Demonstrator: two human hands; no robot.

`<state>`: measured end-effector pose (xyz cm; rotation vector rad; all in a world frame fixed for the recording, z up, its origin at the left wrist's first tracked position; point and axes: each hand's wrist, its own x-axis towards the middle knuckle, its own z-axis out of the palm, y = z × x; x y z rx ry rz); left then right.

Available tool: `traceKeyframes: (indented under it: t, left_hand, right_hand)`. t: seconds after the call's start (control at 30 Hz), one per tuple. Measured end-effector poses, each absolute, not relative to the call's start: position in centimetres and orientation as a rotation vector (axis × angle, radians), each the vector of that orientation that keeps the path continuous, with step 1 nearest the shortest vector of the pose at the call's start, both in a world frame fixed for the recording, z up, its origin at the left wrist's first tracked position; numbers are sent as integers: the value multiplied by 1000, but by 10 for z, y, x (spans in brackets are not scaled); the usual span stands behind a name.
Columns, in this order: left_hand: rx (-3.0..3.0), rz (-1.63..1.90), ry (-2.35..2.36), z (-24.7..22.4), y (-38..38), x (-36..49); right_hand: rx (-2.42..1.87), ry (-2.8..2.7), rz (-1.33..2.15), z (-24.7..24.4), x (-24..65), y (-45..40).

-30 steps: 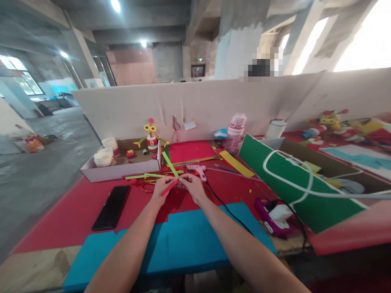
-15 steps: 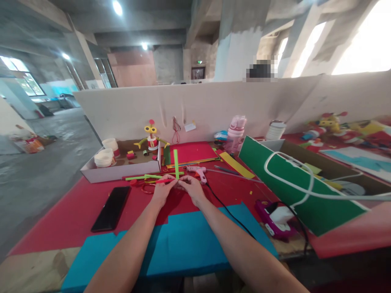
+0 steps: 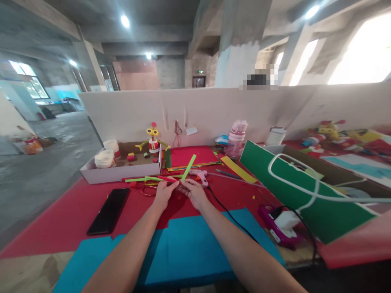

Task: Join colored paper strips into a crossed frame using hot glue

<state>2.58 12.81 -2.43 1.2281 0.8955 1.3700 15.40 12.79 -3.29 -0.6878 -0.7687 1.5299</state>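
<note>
My left hand (image 3: 163, 195) and my right hand (image 3: 194, 193) meet over the red table covering, fingertips pinched close together. A red paper strip (image 3: 166, 179) runs from my left fingers up to the left. From the pinch a light green paper strip (image 3: 189, 167) sticks up, leaning right; the ends of both strips meet between my fingers, partly hidden. Just behind my right hand lies a pink glue gun (image 3: 200, 176). Scissors with red handles (image 3: 148, 190) rest left of my left hand, near more green strips (image 3: 136, 179).
A black phone (image 3: 108, 211) lies at left, blue sheets (image 3: 195, 244) in front. A white tray (image 3: 122, 176) holds paper cups and a yellow-eyed figure (image 3: 153, 142). At right stand a green-sided box (image 3: 293, 195) and a purple power strip (image 3: 279, 232) with cables.
The green strip has tipped from upright to leaning right. The red strip's outer end now points up to the left. Both hands stay together; the view has shifted slightly.
</note>
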Motion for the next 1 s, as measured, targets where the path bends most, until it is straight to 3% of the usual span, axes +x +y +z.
traceKeyframes:
  t: [1.0]
  left_hand:
    - [1328,1336,1050,-21,132,23]
  right_hand:
    - [-816,-1037,1268,-49,152,150]
